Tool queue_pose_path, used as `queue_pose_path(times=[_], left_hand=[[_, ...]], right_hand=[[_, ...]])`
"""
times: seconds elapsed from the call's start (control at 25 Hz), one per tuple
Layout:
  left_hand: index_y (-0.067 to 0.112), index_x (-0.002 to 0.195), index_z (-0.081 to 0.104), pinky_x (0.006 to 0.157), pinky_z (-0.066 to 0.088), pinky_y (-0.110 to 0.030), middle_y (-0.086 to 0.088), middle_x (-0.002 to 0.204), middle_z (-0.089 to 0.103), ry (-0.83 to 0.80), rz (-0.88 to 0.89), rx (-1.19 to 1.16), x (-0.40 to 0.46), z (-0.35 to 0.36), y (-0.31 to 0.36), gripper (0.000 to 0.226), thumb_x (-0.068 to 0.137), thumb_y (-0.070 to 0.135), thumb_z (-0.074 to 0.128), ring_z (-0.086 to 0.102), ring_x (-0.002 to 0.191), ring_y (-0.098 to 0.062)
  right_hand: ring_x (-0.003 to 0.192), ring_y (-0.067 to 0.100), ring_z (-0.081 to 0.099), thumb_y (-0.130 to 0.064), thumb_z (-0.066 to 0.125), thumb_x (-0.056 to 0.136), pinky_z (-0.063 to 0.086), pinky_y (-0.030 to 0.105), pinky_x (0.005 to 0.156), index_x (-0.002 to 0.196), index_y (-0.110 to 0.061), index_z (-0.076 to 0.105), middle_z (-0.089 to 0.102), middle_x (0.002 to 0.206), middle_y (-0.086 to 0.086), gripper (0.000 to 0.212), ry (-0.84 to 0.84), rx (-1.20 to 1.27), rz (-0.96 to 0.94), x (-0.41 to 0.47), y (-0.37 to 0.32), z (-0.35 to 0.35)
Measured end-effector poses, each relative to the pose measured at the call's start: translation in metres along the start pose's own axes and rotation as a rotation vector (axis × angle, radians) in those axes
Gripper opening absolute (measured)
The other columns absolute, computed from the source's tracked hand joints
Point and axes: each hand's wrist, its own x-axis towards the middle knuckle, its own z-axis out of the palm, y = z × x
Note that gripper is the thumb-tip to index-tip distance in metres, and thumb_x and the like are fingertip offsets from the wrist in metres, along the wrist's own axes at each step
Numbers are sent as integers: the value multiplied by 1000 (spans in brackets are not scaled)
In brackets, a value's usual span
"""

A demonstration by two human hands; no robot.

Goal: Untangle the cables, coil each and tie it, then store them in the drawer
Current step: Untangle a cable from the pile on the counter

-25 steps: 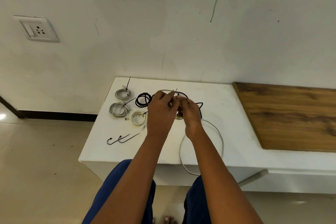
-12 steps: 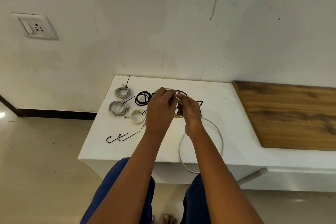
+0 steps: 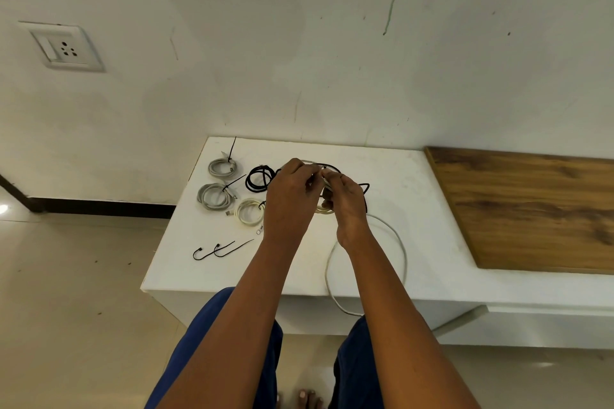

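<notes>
Over the middle of the white counter point(image 3: 415, 196), my left hand point(image 3: 289, 199) and my right hand point(image 3: 345, 202) meet, both pinching a cream cable coil point(image 3: 324, 209) mostly hidden behind them. A loose white cable point(image 3: 400, 242) loops from below my right wrist over the counter's front edge. To the left lie two grey tied coils point(image 3: 222, 167) point(image 3: 212, 196), a cream tied coil point(image 3: 248, 212) and a black coil point(image 3: 260, 178). Another black cable point(image 3: 364, 189) shows behind my right hand.
Two loose black cable ties point(image 3: 219, 250) lie near the counter's front left. A wooden panel point(image 3: 531, 209) covers the counter's right part. A wall socket point(image 3: 63, 48) sits at upper left. My knees in blue trousers point(image 3: 232, 315) are below the counter edge.
My hands stay together on the cream coil, fingers shifting slightly. The view has drifted a little; the cables on the counter have not moved.
</notes>
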Motion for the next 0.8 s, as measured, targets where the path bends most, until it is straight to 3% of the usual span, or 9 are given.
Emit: queue_pose_path(times=[0.28, 0.8], left_hand=[[1, 83, 72, 65, 30, -12, -10, 74, 64, 11, 19, -27, -1, 0, 0, 7, 77, -1, 68, 54, 62, -19], [2, 86, 72, 64, 35, -17, -10, 76, 64, 18, -3, -25, -1, 0, 0, 8, 80, 1, 67, 59, 66, -24]], right_hand=[[75, 17, 52, -22, 55, 92, 39, 17, 52, 86, -13, 63, 59, 81, 4, 13, 5, 4, 18, 1, 0, 0], [58, 5, 52, -24, 58, 90, 41, 15, 50, 76, -21, 65, 59, 71, -5, 16, -2, -9, -3, 1, 0, -1]])
